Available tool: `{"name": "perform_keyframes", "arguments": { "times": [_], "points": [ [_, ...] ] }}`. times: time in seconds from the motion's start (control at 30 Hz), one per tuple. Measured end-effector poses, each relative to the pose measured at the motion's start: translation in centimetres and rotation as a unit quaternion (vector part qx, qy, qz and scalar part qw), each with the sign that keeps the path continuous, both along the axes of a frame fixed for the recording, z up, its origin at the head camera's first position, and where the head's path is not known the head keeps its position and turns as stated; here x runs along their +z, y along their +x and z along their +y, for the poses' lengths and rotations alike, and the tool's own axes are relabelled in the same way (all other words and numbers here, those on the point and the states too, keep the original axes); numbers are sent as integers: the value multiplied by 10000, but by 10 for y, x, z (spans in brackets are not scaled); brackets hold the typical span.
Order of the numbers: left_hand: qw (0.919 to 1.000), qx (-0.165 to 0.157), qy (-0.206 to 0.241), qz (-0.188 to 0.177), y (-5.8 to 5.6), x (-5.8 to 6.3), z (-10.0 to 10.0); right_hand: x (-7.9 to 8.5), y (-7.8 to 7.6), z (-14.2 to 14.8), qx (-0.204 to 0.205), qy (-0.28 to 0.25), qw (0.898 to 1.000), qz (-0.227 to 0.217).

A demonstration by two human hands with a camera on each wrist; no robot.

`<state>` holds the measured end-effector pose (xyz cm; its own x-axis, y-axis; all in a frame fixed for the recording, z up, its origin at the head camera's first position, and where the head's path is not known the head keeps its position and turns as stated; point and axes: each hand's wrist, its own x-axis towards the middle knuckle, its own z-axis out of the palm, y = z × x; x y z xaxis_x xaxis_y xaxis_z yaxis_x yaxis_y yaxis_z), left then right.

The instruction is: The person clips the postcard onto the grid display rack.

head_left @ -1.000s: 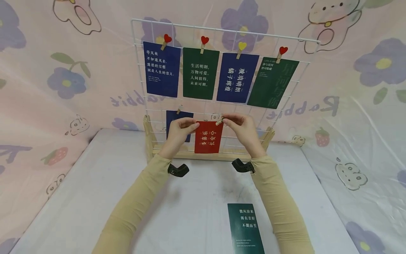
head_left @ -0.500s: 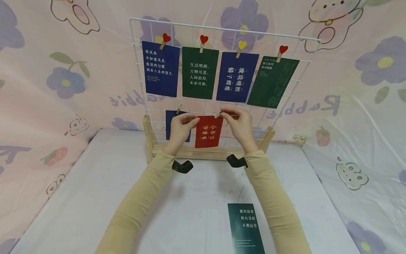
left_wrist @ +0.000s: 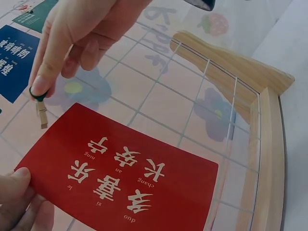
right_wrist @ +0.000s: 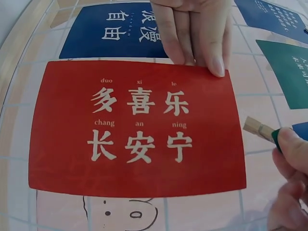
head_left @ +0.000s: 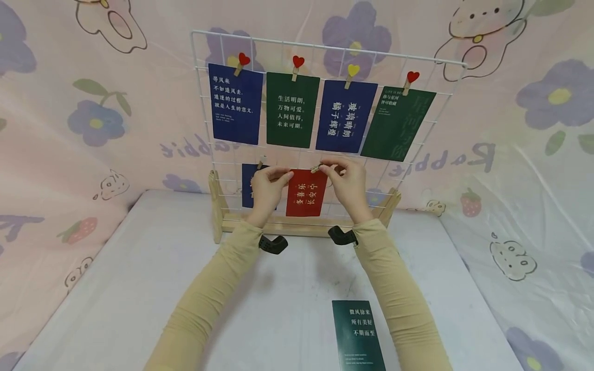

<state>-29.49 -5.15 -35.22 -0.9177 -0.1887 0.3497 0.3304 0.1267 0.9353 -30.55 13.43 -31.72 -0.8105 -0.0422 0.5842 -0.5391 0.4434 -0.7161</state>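
My left hand [head_left: 269, 188] pinches a red card [head_left: 306, 193] with white lettering at its upper left corner, thumb on the front. The card is held in front of the wire grid's lower part. My right hand [head_left: 347, 180] pinches a small wooden clothespin [right_wrist: 260, 129] by its end with a green decoration. In the right wrist view the clothespin's free tip lies just beside the card's edge, with a narrow gap. Behind my left hand hangs a blue card [right_wrist: 115, 31], partly hidden, under its own clothespin.
On the grid's upper row hang a blue card [head_left: 235, 126], a green card [head_left: 292, 134], another blue card [head_left: 341, 141] and a slanted green card [head_left: 394, 134], on heart clothespins. A wooden base [head_left: 297, 226] carries the grid. A dark green card [head_left: 357, 340] lies on the white table.
Both hands have risen slightly with the red card and clothespin, and have come a little closer together. Little differs from half a second ago.
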Motion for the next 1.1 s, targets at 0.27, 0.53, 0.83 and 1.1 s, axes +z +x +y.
{"name": "perform_keyframes", "arguments": {
  "times": [0.27,0.53,0.83,1.1],
  "points": [
    [9994,269,-206,93,-4,-5,6,0,1,-6,-216,108,9997,7],
    [9976,515,-373,277,-3,-6,10,-2,-3,-10,-492,184,9986,-4],
    [9964,620,-408,420,-5,-6,10,1,-6,-15,-377,322,9988,-26],
    [9961,673,-447,359,-3,-6,10,-2,-6,-20,-322,512,9978,275]
  ]
}}
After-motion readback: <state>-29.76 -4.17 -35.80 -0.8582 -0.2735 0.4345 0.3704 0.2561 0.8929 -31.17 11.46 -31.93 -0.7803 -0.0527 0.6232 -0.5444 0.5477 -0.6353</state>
